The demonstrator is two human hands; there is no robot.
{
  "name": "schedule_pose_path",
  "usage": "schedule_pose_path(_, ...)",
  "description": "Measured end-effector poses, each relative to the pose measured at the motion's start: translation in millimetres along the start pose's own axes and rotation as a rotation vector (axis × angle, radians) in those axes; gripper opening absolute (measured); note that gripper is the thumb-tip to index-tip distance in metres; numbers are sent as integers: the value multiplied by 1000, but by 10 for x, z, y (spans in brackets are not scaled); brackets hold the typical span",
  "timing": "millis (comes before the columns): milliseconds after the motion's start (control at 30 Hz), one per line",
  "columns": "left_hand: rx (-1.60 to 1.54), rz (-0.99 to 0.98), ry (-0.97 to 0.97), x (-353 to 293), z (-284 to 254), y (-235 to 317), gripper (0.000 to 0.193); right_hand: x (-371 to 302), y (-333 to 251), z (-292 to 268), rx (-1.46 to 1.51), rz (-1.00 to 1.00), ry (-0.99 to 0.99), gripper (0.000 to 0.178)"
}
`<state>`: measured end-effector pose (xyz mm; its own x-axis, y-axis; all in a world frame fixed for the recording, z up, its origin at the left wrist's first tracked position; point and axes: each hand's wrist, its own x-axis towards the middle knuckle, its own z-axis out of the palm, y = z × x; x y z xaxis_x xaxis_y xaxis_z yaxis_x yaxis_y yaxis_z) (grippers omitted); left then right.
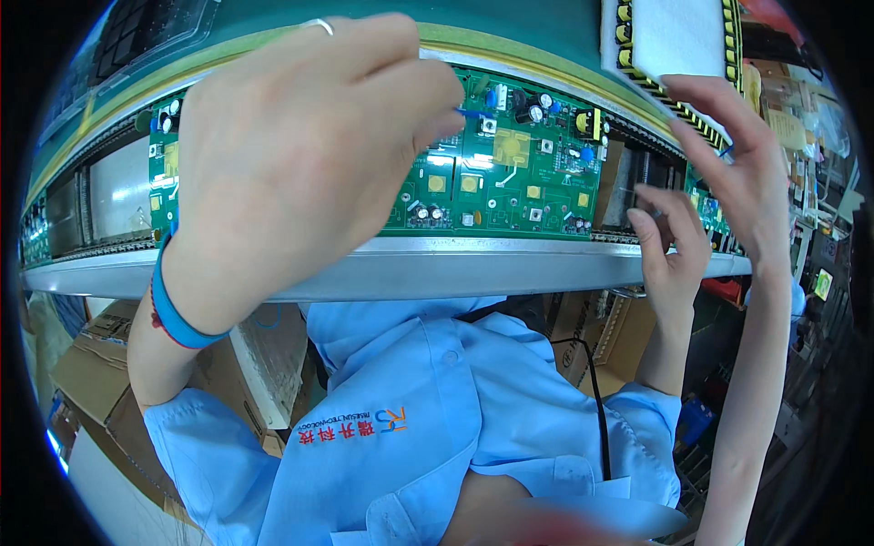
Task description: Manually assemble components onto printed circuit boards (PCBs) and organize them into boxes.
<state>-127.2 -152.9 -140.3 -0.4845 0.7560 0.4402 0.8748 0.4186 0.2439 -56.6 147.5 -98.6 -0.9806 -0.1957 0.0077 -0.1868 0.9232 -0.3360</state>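
We see the left hand (300,146) curled over a green board (510,196).
We find coloured lettering and a logo on the blue shirt (364,455); the board's print is too small to read. The board lies behind the near rail (455,259), its long axis running left to right, a long edge facing the shirt. We cannot tell whether the left fingers grip the blue piece (470,114) at their tips. The right hand (675,246) is released, finger and thumb apart, near the board's right end.

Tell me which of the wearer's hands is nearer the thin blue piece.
Left. The left hand pinches the thin blue piece over the green board; the right hand is away from it, to the right.
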Motion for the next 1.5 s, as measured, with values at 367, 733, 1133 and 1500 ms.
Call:
schedule_pose_path(367,-33,30,-16,81,9,4,20,-155,1,633,-178,1,207,32)
schedule_pose_path(733,-9,194,-220,-88,495,201,24,-5,-23,556,-264,-112,78,25)
schedule_pose_path(1133,-19,189,-258,-86,499,204,24,72,67,512,-227,-139,-18,27)
schedule_pose_path(1500,-108,116,-295,7,419,184,30,29,109,452,-125,-85,46,36)
